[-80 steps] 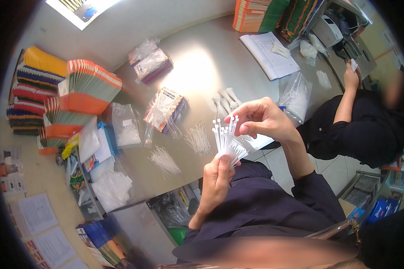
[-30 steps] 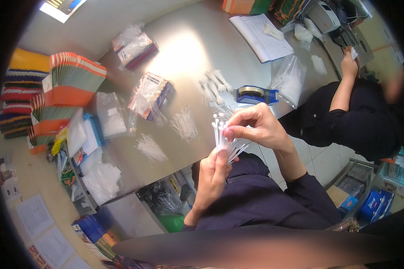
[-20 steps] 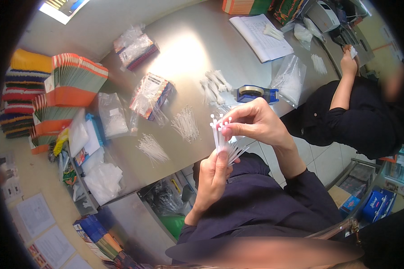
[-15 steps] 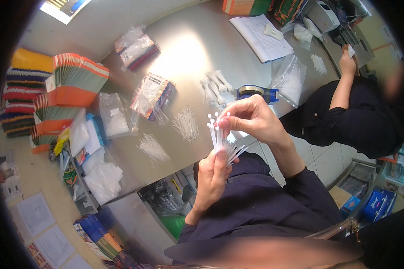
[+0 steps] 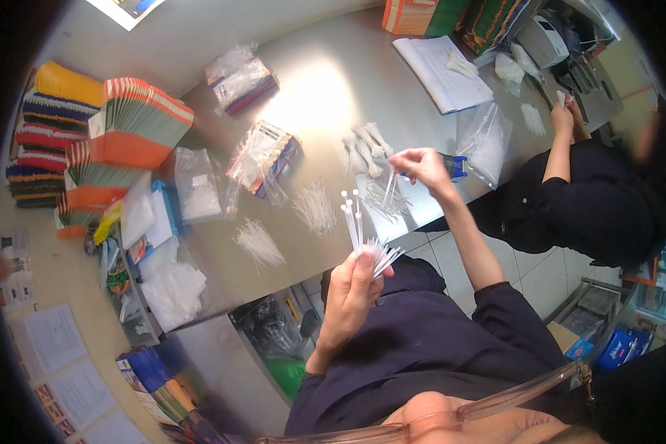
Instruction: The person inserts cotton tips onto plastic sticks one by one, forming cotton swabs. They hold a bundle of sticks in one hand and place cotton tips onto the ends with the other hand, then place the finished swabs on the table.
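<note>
My left hand [image 5: 348, 290] is closed around a bunch of white cable ties [image 5: 354, 226]; a few stand up above the thumb, heads at the top, and the rest fan out to the right. Over the table edge, my right hand [image 5: 426, 169] pinches a cable tie or two [image 5: 390, 181] pointing down at a loose pile of cable ties [image 5: 392, 207]. Further left lie two more loose piles, a middle pile [image 5: 315, 209] and a left pile [image 5: 259, 245]. Several gathered bundles of cable ties [image 5: 364, 150] rest just beyond my right hand.
On the metal table [image 5: 325, 44] stand two bag-topped boxes [image 5: 263, 159], an open notebook [image 5: 440, 78] and a clear bag [image 5: 485, 144]. A blue tape dispenser [image 5: 457, 166] is partly hidden behind my right hand. Orange-and-green stacks [image 5: 137, 140] line the left. A co-worker's hand [image 5: 562, 117] works at right.
My right hand has left the upright ties in my left hand and moved away to the right, over the pile, with a tie or two in its fingers. My left hand keeps its grip.
</note>
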